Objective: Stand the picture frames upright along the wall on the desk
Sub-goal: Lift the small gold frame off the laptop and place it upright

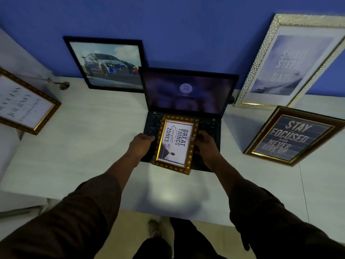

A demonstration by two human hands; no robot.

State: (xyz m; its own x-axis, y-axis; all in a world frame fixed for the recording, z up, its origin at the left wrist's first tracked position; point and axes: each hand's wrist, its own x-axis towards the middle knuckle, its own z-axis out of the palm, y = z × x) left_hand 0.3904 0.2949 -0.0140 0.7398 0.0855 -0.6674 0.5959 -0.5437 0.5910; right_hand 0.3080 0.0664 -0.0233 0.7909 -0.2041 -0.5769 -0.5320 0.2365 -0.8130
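Observation:
A small gold ornate frame [175, 144] reading "Great things... comfort zones" is held over the laptop keyboard, turned sideways. My left hand [141, 144] grips its left edge and my right hand [204, 144] grips its right edge. A black frame with a car picture [108, 64] leans upright against the blue wall. A large white-gold frame [291, 62] reading "Small steps" leans on the wall at the right. A dark red frame [295, 136] reading "Stay focused" lies in front of it on the desk. At the left, a gold frame [24, 101] with text lies tilted.
An open laptop [186, 90] with a lit login screen stands mid-desk against the wall. The white desk [84, 137] runs left to right, its front edge near my legs. A small dark round object [64, 85] sits by the wall at the left.

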